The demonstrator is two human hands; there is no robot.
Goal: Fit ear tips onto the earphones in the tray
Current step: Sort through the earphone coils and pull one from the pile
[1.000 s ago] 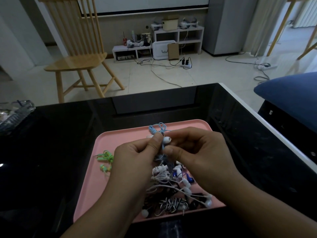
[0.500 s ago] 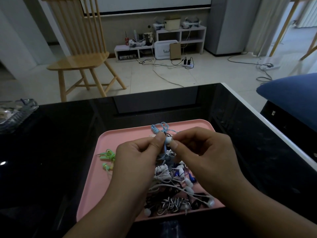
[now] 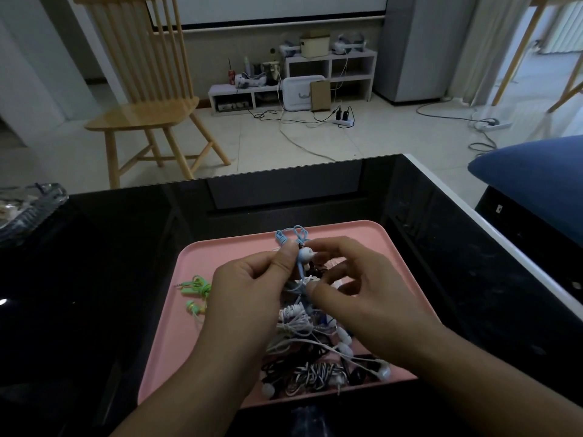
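Head view, the only 1. Left hand (image 3: 252,285) pinches the light-blue earphone (image 3: 304,256) above the pink tray (image 3: 220,253), white tip end pointing right. Right hand (image 3: 356,288) has come off the earphone since half a second ago — fingers now loosely spread just beside it, pinching nothing I can see. Reads as this ear tip seated; whether fully on, too small to tell. Tangled earphones (image 3: 315,351) heaped in the tray under both hands — green pair (image 3: 197,293) lies apart at left. More left to fit, likely.
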